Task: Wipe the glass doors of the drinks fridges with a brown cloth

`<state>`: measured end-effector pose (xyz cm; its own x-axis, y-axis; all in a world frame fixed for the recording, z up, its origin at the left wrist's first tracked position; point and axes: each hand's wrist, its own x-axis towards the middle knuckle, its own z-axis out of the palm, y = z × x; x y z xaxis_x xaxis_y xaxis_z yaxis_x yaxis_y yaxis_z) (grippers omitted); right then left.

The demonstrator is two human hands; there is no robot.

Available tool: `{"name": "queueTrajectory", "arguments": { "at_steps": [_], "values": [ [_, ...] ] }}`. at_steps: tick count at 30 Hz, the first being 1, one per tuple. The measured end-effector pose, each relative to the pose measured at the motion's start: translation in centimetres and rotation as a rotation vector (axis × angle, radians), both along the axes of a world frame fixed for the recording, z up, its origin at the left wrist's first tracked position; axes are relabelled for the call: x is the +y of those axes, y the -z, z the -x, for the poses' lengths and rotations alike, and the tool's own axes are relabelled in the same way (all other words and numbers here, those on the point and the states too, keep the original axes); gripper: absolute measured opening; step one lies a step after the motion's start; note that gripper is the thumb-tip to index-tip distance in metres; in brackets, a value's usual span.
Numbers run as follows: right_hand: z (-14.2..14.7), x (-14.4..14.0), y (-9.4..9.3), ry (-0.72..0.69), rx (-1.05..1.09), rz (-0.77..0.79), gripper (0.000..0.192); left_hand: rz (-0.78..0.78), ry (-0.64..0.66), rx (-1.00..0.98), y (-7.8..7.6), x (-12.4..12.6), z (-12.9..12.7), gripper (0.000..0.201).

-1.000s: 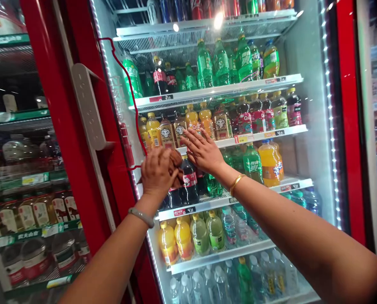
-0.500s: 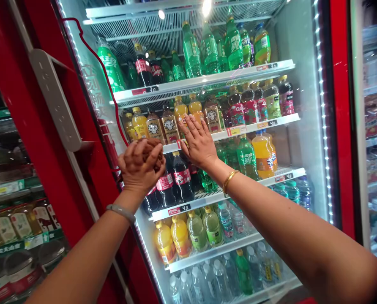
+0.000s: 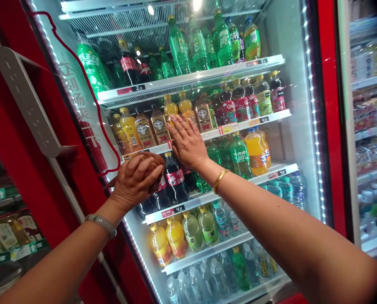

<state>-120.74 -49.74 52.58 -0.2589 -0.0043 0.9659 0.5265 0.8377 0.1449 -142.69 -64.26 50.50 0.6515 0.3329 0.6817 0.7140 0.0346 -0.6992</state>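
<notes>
My left hand (image 3: 137, 179) is wrapped round a crumpled brown cloth (image 3: 156, 165), bunched against the glass door near the fridge's left edge. A corner of that cloth pokes out to the left of the wrist. To the right, my right hand (image 3: 188, 141) lies flat with fingers stretched out, apparently on the glass in front of orange drink bottles (image 3: 186, 105). Cola bottles (image 3: 175, 179) stand behind the door between and below the two hands. A grey bangle (image 3: 102, 224) circles my left wrist and a gold bangle (image 3: 220, 180) my right.
The red-framed drinks fridge (image 3: 329, 126) holds several shelves of bottles and price labels. A long grey handle (image 3: 33, 99) runs down the red frame at left. A red cord (image 3: 90, 88) hangs along the fridge's left side. More stocked shelves (image 3: 372, 135) appear at far right.
The view has shifted a little, so the fridge appears farther left. My left hand has moved slightly down, and more of the brown cloth shows. My right hand stays in place over the same bottles.
</notes>
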Motion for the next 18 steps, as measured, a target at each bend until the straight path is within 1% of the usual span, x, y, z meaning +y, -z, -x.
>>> {"name": "queueTrajectory", "arguments": {
  "at_steps": [1, 2, 3, 4, 5, 6, 7, 8, 9, 10, 11, 12, 13, 14, 15, 16, 17, 18],
  "values": [
    [0.0, 0.0, 0.0, 0.000, -0.001, 0.000, 0.062, 0.049, 0.002, 0.038, 0.3, -0.4, 0.5, 0.040],
    [0.0, -0.1, 0.0, 0.003, 0.002, -0.001, 0.062, 0.095, -0.001, 0.060, 0.0, -0.6, 0.6, 0.038],
    [0.0, -0.1, 0.0, 0.006, 0.005, -0.001, 0.062, 0.127, -0.010, 0.060, -0.8, -0.6, 0.3, 0.037],
    [0.0, -0.1, 0.0, 0.008, 0.009, -0.001, 0.062, 0.144, -0.029, 0.044, -2.1, -0.4, -0.3, 0.035],
    [0.1, -0.1, 0.1, 0.011, 0.013, -0.001, 0.062, 0.099, -0.049, -0.026, -3.7, -0.1, -1.2, 0.036],
    [0.1, 0.0, 0.1, 0.015, 0.013, -0.003, 0.062, 0.015, -0.058, -0.118, -5.5, 0.4, -2.3, 0.040],
    [0.1, 0.0, 0.1, 0.020, 0.013, -0.006, 0.063, -0.088, -0.074, -0.239, -7.1, 1.0, -3.4, 0.046],
    [0.2, 0.0, 0.1, 0.028, 0.011, -0.009, 0.063, -0.201, -0.069, -0.375, -8.3, 1.7, -4.5, 0.052],
    [0.2, 0.1, 0.0, 0.036, 0.007, -0.012, 0.063, -0.283, -0.035, -0.488, -9.0, 2.3, -5.4, 0.053],
    [0.2, 0.1, 0.0, 0.045, 0.002, -0.013, 0.063, -0.303, -0.007, -0.546, -9.0, 2.9, -6.2, 0.052],
    [0.2, 0.1, 0.0, 0.054, -0.002, -0.011, 0.063, -0.292, 0.012, -0.552, -8.4, 3.4, -6.8, 0.049],
    [0.1, 0.0, 0.0, 0.061, -0.005, -0.006, 0.062, -0.246, 0.017, -0.510, -7.2, 3.7, -7.1, 0.047],
    [0.1, 0.0, -0.1, 0.068, -0.008, 0.000, 0.061, -0.176, 0.014, -0.432, -5.6, 3.8, -7.1, 0.046],
    [0.1, 0.0, -0.1, 0.075, -0.011, 0.005, 0.060, -0.068, 0.015, -0.334, -3.9, 3.8, -7.0, 0.046],
    [0.1, -0.1, -0.1, 0.081, -0.012, 0.009, 0.059, -0.007, 0.019, -0.292, -2.3, 3.7, -6.6, 0.044],
    [0.0, -0.1, -0.2, 0.083, -0.015, 0.013, 0.058, 0.025, 0.018, -0.280, -1.2, 3.4, -6.1, 0.042],
    [0.0, -0.1, -0.2, 0.083, -0.020, 0.017, 0.058, 0.068, 0.024, -0.259, -0.5, 3.1, -5.6, 0.037],
    [0.1, -0.1, -0.2, 0.082, -0.026, 0.022, 0.058, 0.112, 0.031, -0.247, -0.5, 2.7, -5.1, 0.032]
  ]
}}
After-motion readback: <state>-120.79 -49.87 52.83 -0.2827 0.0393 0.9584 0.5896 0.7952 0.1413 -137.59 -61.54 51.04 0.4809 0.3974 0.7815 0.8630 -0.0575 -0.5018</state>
